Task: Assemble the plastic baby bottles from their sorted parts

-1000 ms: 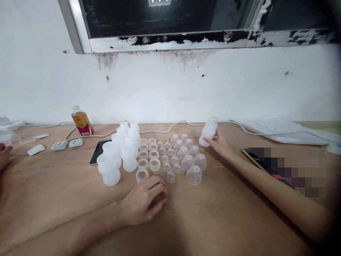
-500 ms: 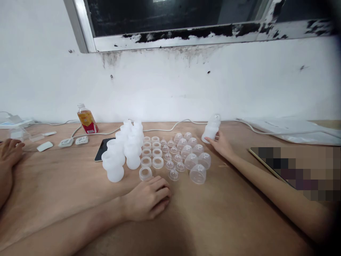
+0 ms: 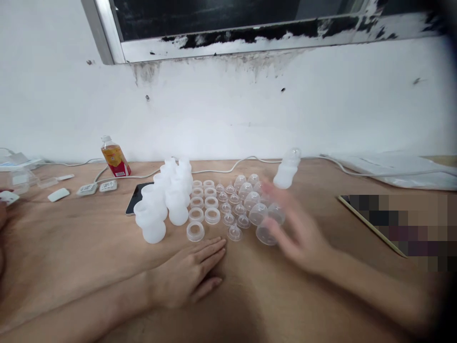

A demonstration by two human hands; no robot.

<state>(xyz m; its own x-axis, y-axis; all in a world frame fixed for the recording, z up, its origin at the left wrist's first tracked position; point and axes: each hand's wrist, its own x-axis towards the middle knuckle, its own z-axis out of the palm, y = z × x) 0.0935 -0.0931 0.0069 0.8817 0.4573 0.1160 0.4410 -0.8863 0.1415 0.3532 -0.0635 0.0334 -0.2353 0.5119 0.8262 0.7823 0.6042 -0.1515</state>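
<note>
My left hand [image 3: 193,271] lies flat on the wooden table, fingers stretched out, just in front of the clear screw rings [image 3: 195,232]. Smeared by motion, my right hand [image 3: 303,233] hovers with thumb and fingers apart, holding nothing, and partly hides the clear dome caps [image 3: 257,215]. Past its fingers an assembled baby bottle [image 3: 285,174] with a clear cap stands upright by the wall. Clear bottle nipples [image 3: 234,233] stand in rows between rings and caps. White bottle bodies [image 3: 178,212] are grouped left of the rings.
A phone [image 3: 133,204] lies beside the bottle bodies. Behind it are a drink bottle [image 3: 116,159], small white boxes [image 3: 87,189] and a cable [image 3: 228,170]. Another person's hand [image 3: 3,216] is at the left edge. A plastic bag [image 3: 400,172] and a pixelated, yellow-edged panel [image 3: 374,229] lie right.
My right hand has let go of the assembled baby bottle and moved back toward the dome caps. My left hand has flattened. The other person's hand shifted toward the left edge.
</note>
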